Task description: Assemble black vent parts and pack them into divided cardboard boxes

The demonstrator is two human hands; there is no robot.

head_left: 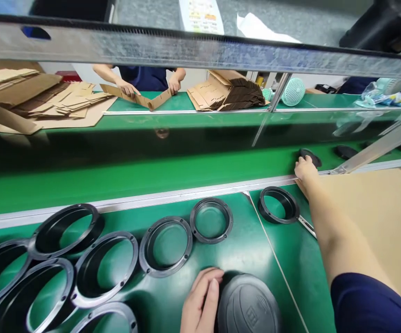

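At the bottom of the view my left hand [202,298] is closed, its fingers and thumb curled against the left edge of a dark grey domed round cover [251,307]. The cover has curved grooves and a small square mark on top. My right arm reaches far forward, and my right hand [305,168] grips the near edge of a black round disc [312,158] on the green belt. Its fingertips are partly hidden. Just left of my right forearm lies a black ring [292,203], touching a thin metal-coloured tool [307,226].
Several black flanged rings [166,270] cover the left of the green table. More black discs [345,152] lie along the belt [186,169]. A metal rail and a slanted post [384,143] frame it. Cardboard [377,217] lies right. Opposite, a co-worker's hands [127,88] fold cardboard.
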